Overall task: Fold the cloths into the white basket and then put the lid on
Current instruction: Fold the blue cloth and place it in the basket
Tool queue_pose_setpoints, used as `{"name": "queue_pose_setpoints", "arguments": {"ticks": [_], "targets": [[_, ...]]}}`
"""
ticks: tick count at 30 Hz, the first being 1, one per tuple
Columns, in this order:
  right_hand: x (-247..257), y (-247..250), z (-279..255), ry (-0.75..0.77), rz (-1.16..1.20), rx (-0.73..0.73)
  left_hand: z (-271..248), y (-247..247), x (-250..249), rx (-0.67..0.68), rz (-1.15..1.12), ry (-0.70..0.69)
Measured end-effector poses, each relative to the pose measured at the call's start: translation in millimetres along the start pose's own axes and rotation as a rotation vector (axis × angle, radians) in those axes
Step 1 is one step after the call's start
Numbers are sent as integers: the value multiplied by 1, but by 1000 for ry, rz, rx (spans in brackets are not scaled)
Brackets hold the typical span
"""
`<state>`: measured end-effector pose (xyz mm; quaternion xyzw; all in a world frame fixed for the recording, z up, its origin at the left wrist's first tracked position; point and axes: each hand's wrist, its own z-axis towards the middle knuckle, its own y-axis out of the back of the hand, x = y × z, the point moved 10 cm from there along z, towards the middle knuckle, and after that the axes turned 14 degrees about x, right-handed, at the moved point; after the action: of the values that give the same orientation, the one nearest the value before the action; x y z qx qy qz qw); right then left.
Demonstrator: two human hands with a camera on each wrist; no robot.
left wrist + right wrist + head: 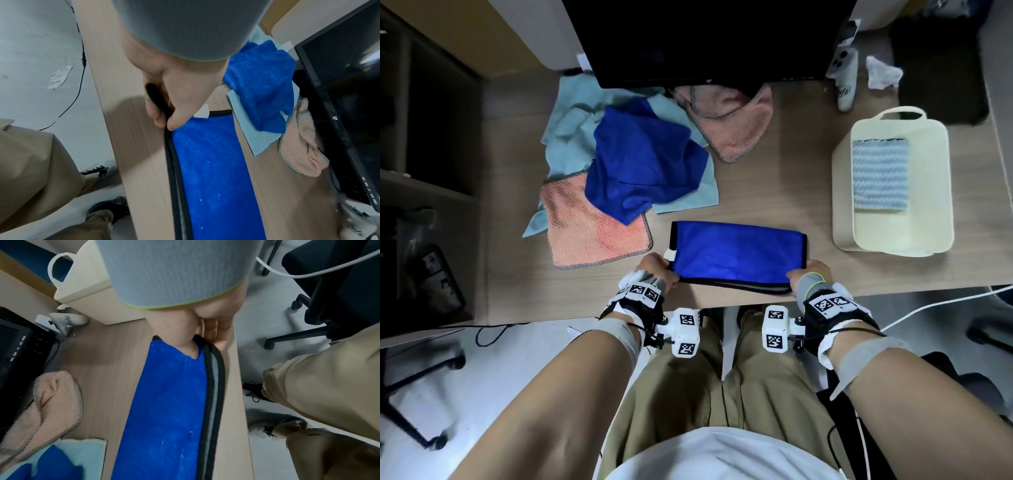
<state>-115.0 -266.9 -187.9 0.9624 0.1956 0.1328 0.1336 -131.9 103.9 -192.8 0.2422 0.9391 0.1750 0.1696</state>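
A blue cloth with black edging (736, 255) (213, 170) (170, 402) lies folded in half near the desk's front edge. My left hand (659, 272) (174, 105) pinches its near left corner between thumb and fingers. At the near right corner my right hand (810, 275) (203, 335) pinches the edge the same way. The white basket (842, 192) (86, 288) stands at the right with a folded blue-and-white striped cloth (879, 174) inside. No lid is in view.
A heap of unfolded cloths lies at the back left: a crumpled blue one (640, 164), a light-blue one (571, 120), an orange one (592, 226) and a pink one (732, 120). A black monitor (709, 37) stands behind. A white controller (846, 78) and crumpled tissue (881, 73) lie behind the basket.
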Motion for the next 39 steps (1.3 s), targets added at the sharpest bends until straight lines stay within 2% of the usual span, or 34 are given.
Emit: {"name": "queue_pose_setpoints", "arguments": {"ticks": [4,6,8,9,11,13,14,18,21,24,26,28,32,34,39], "targets": [[8,3,-11,-29,1,-75,-12,13,-9,-169,69,32],[13,4,-9,1,15,-88,-19,22,-22,-289,157,-12],[15,7,-7,5,45,-99,-20,22,-38,-320,161,-113],[14,7,-2,5,42,-96,-18,15,-46,-272,97,-174],[15,8,2,12,36,-92,-9,-11,-56,-59,-69,-260],[14,8,5,13,49,-89,0,-39,-58,144,-178,-255],[13,10,6,12,47,-95,3,-48,-57,193,-202,-235],[13,27,-1,31,42,-166,2,-55,-56,207,-285,-168],[13,34,2,39,85,-170,-6,-67,-58,292,-339,-107],[31,32,-12,130,138,-146,-13,-78,-56,380,-378,-92],[42,24,-24,196,213,-124,-15,-75,-52,389,-393,-104],[54,10,-29,258,302,-73,-13,-64,-50,333,-390,-136],[78,-49,-35,321,439,229,-11,-37,-49,222,-442,-213],[90,-79,-41,336,383,310,-11,-27,-44,218,-506,-223],[115,-146,-43,335,195,392,-2,-6,-19,231,-591,-209]]}}
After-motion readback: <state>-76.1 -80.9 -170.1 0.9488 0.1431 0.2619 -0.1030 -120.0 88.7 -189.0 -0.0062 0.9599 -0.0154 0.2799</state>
